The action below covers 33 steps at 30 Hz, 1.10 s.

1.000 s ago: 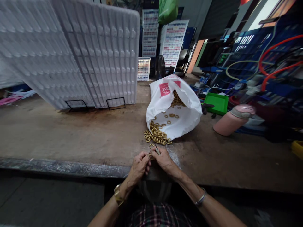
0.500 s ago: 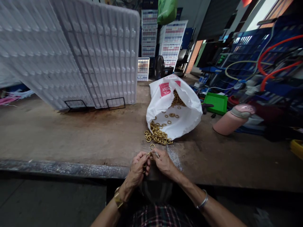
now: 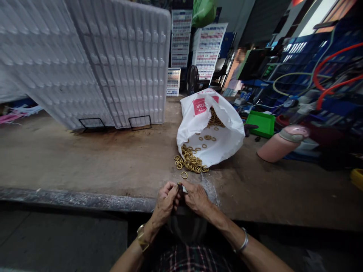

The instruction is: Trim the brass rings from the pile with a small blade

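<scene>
My two hands meet at the near edge of the worktable. My left hand [image 3: 166, 198] is closed in a pinch on a small brass-coloured ring [image 3: 179, 183], only partly visible between the fingertips. My right hand [image 3: 197, 197] is closed around a small pale grey piece [image 3: 184, 189], whose kind I cannot make out, held close against the left fingertips. Just beyond the hands a single brass ring [image 3: 184, 175] lies flat on the table. Behind it a pile of brass rings [image 3: 193, 163] spills from the mouth of a white sack [image 3: 227, 147] lying on its side.
Tall ribbed clear plastic sheets [image 3: 127, 68] stand at the left in black wire holders [image 3: 140, 122]. A pink bottle [image 3: 279, 145] and a green tray [image 3: 261, 124] are right of the sack. White crates [image 3: 208, 41], a black fan [image 3: 193, 79] and a person [image 3: 235, 75] are farther back.
My right hand has tipped slightly and drawn nearer the table edge, apart from the loose ring. A person has come into view at the back. The view has shifted a little.
</scene>
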Tool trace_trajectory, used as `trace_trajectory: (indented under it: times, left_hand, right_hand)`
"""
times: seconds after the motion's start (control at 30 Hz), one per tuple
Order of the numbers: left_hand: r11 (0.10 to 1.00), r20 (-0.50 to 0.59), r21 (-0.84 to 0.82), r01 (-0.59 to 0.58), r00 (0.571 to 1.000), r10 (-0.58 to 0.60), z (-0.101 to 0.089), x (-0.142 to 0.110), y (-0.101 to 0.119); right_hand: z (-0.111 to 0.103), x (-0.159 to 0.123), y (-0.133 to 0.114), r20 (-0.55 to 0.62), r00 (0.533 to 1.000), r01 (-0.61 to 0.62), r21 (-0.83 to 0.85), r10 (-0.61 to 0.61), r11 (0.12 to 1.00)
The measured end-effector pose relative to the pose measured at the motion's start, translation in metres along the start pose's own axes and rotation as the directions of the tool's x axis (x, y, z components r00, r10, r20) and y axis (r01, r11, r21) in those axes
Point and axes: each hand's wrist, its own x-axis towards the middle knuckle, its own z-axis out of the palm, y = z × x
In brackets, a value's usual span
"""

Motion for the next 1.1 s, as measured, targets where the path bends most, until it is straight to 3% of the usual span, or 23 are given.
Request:
trace_trajectory:
  times: [0.13,0.23,0.37,0.5,0.77,0.93,1.1]
  left_hand:
    - [0.999,-0.021,0.032,-0.006,1.0,0.007,0.002,-0.006,0.004]
    - [1.0,0.021,-0.012,-0.003,1.0,0.003,0.005,-0.015,0.012]
    - [0.965,0.118,-0.262,0.027,0.993,0.005,0.007,-0.02,0.022]
    - [0.893,0.072,-0.441,0.09,0.995,-0.065,0.002,-0.011,0.014]
    - [0.802,0.102,-0.556,0.216,0.976,-0.193,-0.013,-0.004,0.004]
    - [0.732,0.168,-0.622,0.278,0.96,-0.222,-0.016,-0.002,0.006]
    - [0.782,0.186,-0.558,0.278,0.96,-0.208,-0.013,-0.001,0.007]
  right_hand:
    - [-0.004,0.002,-0.003,0.063,0.998,0.002,-0.048,0.001,0.999]
    - [-0.005,0.005,0.008,0.038,0.999,-0.036,-0.056,0.038,0.998]
    - [-0.005,0.008,0.03,-0.069,0.989,-0.138,-0.07,0.133,0.988]
    - [-0.006,0.006,0.032,-0.143,0.976,-0.166,0.009,0.166,0.986]
    - [0.002,0.003,0.018,-0.109,0.992,-0.068,0.016,0.069,0.998]
    - [0.007,0.0,0.019,-0.107,0.99,-0.093,-0.005,0.092,0.996]
    - [0.008,0.002,0.023,-0.092,0.991,-0.091,0.102,0.101,0.991]
